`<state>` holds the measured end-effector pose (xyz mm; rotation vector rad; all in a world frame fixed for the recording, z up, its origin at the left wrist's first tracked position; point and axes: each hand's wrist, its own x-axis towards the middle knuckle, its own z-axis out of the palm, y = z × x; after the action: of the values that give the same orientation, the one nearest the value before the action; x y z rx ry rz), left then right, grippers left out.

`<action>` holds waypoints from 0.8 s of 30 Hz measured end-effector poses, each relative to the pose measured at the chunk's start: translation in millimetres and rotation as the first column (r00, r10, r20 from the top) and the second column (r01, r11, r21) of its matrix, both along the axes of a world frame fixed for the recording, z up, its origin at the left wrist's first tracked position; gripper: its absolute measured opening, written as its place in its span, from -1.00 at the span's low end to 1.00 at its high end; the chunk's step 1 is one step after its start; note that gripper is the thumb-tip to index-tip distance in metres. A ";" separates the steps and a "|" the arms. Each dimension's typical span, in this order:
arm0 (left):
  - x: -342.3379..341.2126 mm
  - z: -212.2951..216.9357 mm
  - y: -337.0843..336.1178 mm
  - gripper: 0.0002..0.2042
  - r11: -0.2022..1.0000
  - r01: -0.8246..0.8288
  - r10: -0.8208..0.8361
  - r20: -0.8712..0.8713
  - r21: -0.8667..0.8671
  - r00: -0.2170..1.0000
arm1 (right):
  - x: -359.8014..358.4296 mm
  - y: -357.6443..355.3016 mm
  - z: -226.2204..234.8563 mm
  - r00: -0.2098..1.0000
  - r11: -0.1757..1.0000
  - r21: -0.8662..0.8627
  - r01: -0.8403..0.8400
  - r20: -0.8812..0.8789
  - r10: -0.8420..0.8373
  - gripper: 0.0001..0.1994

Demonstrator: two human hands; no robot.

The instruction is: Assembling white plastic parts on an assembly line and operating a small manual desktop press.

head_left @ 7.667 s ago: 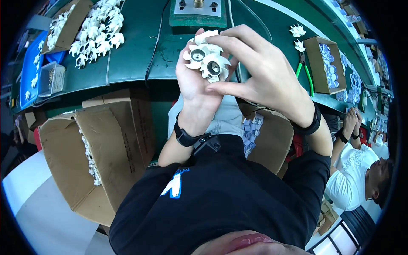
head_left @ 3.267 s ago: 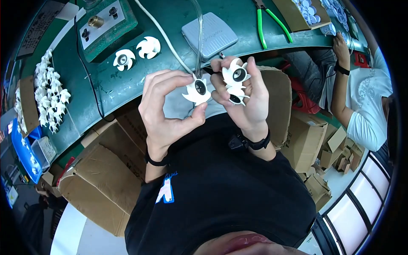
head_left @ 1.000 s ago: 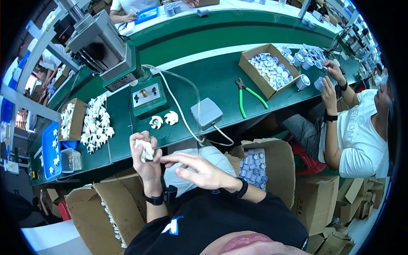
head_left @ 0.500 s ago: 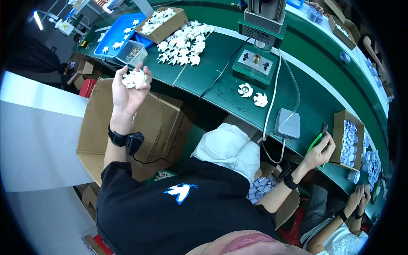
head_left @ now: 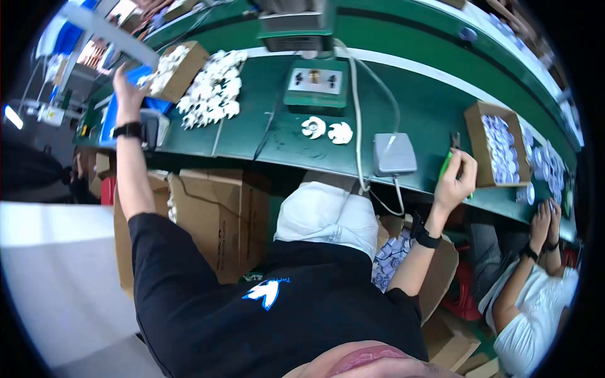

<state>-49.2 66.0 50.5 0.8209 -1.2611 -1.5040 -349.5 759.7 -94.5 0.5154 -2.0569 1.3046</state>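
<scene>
Green bench (head_left: 428, 113) sweeps across the upper half of the frame; below it at lower left, a big brown carton (head_left: 208, 208); at top centre, a green block (head_left: 315, 101) with a metal plate and brass fitting; grey pedal (head_left: 395, 157) right of centre, cables by it. Box of blue-white discs (head_left: 478, 145) at right; box of white fans (head_left: 191, 70) at upper left, loose heap of fans (head_left: 214, 91) just beside it; blue tray (head_left: 111, 125) at the left end, clear tub (head_left: 159, 130) near it.

My left hand (head_left: 129, 97) is out at upper left, over the tray and near the fan box; cannot tell whether the fingers are apart or closed on a fan, too small and blurred. My right hand (head_left: 455, 183) is at right, fingers curled round the pliers (head_left: 445, 167), beside the disc box; green handles in my grip, dark nose pointing up the frame.

Pliers should feel stiff and fairly weighty, handles the sure place to hold; smallest, two single fans (head_left: 313, 127) below the block; likely light, hard, a bit slippery, thin blades liable to snap; best pinched by the hub.
</scene>
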 end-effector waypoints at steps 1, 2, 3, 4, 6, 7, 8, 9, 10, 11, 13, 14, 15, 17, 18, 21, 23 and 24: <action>-17.8 2.6 17.9 -0.54 0.994 -0.078 0.080 0.028 -0.072 0.996 | 2.6 4.4 -0.6 1.000 1.000 -0.002 0.028 0.001 -0.028 -0.92; -17.7 5.2 28.8 -0.60 0.981 -0.122 0.117 -0.043 -0.151 0.992 | 3.4 -1.3 0.0 0.999 0.999 -0.036 0.028 0.026 -0.027 -0.93; -36.6 26.9 71.2 -0.61 0.988 -0.052 0.030 -0.150 -0.144 0.988 | 3.4 5.3 -0.5 0.999 0.998 -0.048 0.039 0.018 -0.038 -0.94; -38.9 45.0 125.1 -0.62 0.978 0.168 -0.187 -0.174 -0.120 0.967 | 3.4 -1.3 1.8 0.999 0.998 -0.051 0.034 0.008 -0.033 -0.93; -44.2 63.8 234.9 -0.73 0.783 0.589 -0.612 -0.079 -0.199 0.787 | -6.6 -12.9 -5.8 1.000 0.999 -0.052 0.002 -0.021 -0.003 -0.96; -50.5 68.3 274.0 -0.77 0.551 0.795 -0.818 0.022 -0.253 0.574 | -9.6 -20.2 -8.6 0.999 0.998 -0.066 -0.007 -0.043 0.004 -0.97; -84.2 64.9 321.7 -0.78 0.336 0.882 -0.922 0.075 -0.329 0.380 | -11.3 -5.2 -10.8 0.998 0.998 -0.055 0.018 -0.056 -0.021 -0.98; -84.9 74.3 371.5 -0.80 0.176 0.901 -0.953 0.159 -0.396 0.256 | -12.4 -5.2 -3.7 0.999 1.000 -0.027 0.009 -0.051 -0.011 -0.98; -92.9 82.5 409.9 -0.77 0.112 0.904 -0.976 0.124 -0.412 0.178 | -16.7 -5.2 6.2 0.999 0.999 -0.040 0.022 -0.048 -0.024 -0.96; -95.8 89.4 438.6 -0.80 0.008 0.918 -1.000 -0.020 -0.396 0.000 | -11.9 -10.9 14.0 0.999 0.998 -0.056 0.003 -0.033 -0.005 -0.94; -89.6 92.2 461.3 -0.82 -0.003 0.888 -0.986 -0.146 -0.461 -0.079 | 0.9 -29.4 13.1 0.997 0.995 -0.065 -0.071 -0.021 0.070 -0.91; -81.4 84.1 454.5 -0.82 0.005 0.878 -0.981 -0.171 -0.478 -0.088 | 1.6 -16.1 6.9 0.999 0.998 -0.058 -0.026 -0.020 0.025 -0.91; -70.3 75.1 443.3 -0.81 0.011 0.867 -0.976 -0.192 -0.498 -0.098 | 2.2 -1.7 0.5 1.000 0.998 -0.054 0.019 -0.022 -0.020 -0.91; -53.2 67.7 431.3 -0.81 0.059 0.827 -0.979 -0.193 -0.560 -0.061 | -13.9 -3.0 -0.5 0.998 0.997 -0.083 -0.002 -0.061 -0.003 -0.91; -84.2 72.3 472.4 -0.80 0.082 0.811 -0.979 -0.200 -0.580 -0.044 | -8.9 -8.1 -4.5 0.999 0.997 -0.078 -0.015 -0.044 0.012 -0.91; -69.1 67.4 485.2 -0.79 0.092 0.783 -0.975 -0.215 -0.615 -0.054 | -0.9 -5.8 -4.3 1.000 0.997 -0.078 -0.004 0.006 0.004 -0.90; -50.9 63.3 440.8 -0.77 0.116 0.766 -0.974 -0.224 -0.632 -0.038 | 4.1 -14.9 -2.6 0.999 0.997 -0.076 -0.034 0.033 0.037 -0.90; -44.5 59.2 440.6 -0.77 0.100 0.760 -0.971 -0.230 -0.642 -0.066 | 2.7 -11.9 -2.0 0.999 0.997 -0.073 -0.014 0.044 0.017 -0.90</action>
<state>-93.7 506.6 109.7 -1.1379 -1.4481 -2.1759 -346.7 747.8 -96.4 0.4744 -2.0363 1.4061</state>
